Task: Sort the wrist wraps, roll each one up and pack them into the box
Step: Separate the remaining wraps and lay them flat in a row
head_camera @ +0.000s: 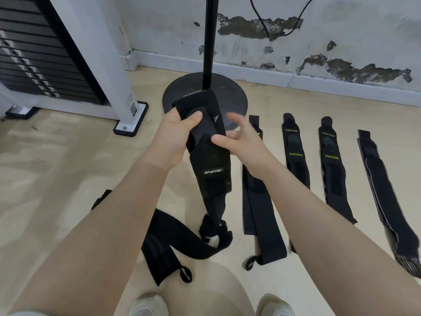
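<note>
From the head camera, the left hand [176, 133] has its fingers and thumb curled round the top of a long black elastic wrist wrap with a white logo patch [210, 165], lifting it so it hangs straight and its tangled lower end trails on the pale wooden floor [57, 160]; the right hand [239, 137], fingers spread and loose, holds nothing and touches the wrap's edge with its thumb, apparently to steady it. To the right, four flat black wraps, two with yellow lettering [296, 156], lie side by side, seemingly already sorted; another black wrap [164, 242] lies loose below; no box shows.

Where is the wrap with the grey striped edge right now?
In the head view, the grey-edged wrist wrap lies flat on the floor at far right, just beyond the two XUEYING wraps.
</note>
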### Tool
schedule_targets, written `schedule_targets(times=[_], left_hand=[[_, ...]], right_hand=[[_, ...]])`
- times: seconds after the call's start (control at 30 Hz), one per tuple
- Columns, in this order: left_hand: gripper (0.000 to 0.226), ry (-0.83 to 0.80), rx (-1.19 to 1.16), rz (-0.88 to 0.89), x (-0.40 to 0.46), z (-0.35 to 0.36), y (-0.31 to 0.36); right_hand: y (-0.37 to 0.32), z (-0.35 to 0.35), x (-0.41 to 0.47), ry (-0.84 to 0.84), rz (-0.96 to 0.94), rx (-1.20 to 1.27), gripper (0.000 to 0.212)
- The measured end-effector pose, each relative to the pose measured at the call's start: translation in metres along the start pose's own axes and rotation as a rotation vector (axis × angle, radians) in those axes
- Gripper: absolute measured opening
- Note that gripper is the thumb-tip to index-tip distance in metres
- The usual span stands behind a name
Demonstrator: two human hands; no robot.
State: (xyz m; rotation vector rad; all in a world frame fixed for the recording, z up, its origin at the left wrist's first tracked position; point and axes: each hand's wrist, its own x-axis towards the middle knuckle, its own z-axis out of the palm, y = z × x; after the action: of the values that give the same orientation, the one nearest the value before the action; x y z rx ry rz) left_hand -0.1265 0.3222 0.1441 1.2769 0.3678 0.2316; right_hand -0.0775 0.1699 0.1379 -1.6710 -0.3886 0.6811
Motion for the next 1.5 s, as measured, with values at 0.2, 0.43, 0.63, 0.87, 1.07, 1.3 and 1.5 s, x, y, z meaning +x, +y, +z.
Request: schedule_targets(times=[0.2, 0.43, 0.63, 0.87, 1.07, 1.3, 1.5], left_hand=[[0.031, 0.015, 0.027, -0.002, 0.009, 0.006, -0.004], [0.049, -0.298, 0.097, -0.143, 0.010, -0.006, -0.032], [0.026, -0.317, 0.375, -0.352, 0.015, -0.011, -0.083], [0.034, -0.180, 0.504, -0.355, 0.061, -0.031, -0.145], [0.035, -0.175, 0.464, -0.376, 0.097, -0.046, -0.186], [0.070, 0.025, 0.526, -0.514, 0.146, -0.066, -0.243], [0.046, 0.096, 0.613, -0.557, 0.111, -0.081, -0.281]], right_hand=[[0.007, 0.004, 0.014, -0.104, 0.011, 0.019, 0.025], [0.019, 0.001, 0.026, -0.008, 0.024, 0.478, 0.026], [0.048, -0.005, 0.055, 0.057, 0.091, 0.373, 0.044], [0.084, -0.013, 0.123, 0.126, 0.101, 0.216, 0.065], [0.102, -0.030, 0.206, 0.399, 0.134, 0.330, 0.031], [0.177, -0.024, 0.251, 0.542, 0.480, -0.106, 0.057], [0.262, 0.003, 0.150, 0.397, 0.542, -0.357, 0.033]])
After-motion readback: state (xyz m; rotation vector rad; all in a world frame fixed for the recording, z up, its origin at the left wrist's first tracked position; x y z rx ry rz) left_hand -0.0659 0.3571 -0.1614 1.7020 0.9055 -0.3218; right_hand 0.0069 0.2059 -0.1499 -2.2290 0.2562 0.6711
